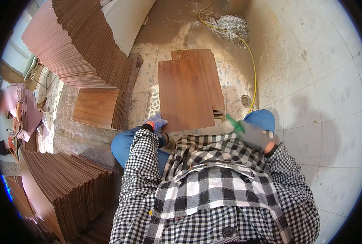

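Note:
My left hand (157,120), in a light purple glove, grips the near left corner of a brown wood-grain panel (185,93). This panel lies slanted over a small pile of similar panels (215,87), which shows along its far and right edges. On the right, by my knee, my right hand (256,137) wears a grey glove and is closed around a green tool (234,123). The tool is smeared by motion, so its kind does not show. It is held apart from the panel, just beyond its near right corner.
Tall stacks of brown panels stand at the far left (83,49) and near left (71,191), with a low pile (95,107) between. A yellow hose (254,69) runs past pale debris (229,27) and a floor drain (246,100). The tiled wall (311,101) bounds the right. Another person (26,110) is at left.

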`<action>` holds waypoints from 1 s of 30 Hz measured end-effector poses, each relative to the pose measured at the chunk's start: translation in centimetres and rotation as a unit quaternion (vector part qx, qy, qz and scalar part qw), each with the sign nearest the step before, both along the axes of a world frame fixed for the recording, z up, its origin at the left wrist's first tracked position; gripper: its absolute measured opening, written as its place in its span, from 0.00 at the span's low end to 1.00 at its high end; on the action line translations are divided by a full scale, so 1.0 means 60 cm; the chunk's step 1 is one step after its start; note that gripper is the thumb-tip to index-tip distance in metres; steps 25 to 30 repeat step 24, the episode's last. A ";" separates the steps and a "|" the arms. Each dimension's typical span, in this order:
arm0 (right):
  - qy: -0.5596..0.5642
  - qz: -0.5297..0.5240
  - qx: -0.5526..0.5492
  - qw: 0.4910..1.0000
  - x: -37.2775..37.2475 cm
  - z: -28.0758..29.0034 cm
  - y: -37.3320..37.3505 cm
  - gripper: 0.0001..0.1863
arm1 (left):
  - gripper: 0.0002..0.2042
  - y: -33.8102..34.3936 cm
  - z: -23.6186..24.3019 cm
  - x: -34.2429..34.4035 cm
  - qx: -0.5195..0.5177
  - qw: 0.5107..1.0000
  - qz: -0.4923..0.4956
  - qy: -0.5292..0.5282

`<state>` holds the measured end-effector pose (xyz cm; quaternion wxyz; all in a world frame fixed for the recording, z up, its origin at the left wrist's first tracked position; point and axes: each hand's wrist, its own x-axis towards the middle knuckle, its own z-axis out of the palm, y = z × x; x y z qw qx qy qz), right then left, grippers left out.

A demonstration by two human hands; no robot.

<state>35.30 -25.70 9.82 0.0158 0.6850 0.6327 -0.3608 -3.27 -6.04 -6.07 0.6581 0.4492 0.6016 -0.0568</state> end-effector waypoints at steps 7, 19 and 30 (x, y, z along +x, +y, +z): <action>-0.013 0.217 0.115 0.969 -0.133 -0.046 0.065 0.29 | 0.26 -0.040 0.003 0.038 -0.012 0.995 -0.103 0.011; 0.023 -0.045 0.059 0.997 -0.159 -0.035 0.254 0.39 | 0.28 -0.057 -0.021 0.062 0.045 0.974 0.203 -0.092; 0.036 -0.062 0.034 0.997 -0.073 -0.048 0.230 0.46 | 0.31 -0.053 -0.024 0.092 0.066 0.952 0.287 -0.076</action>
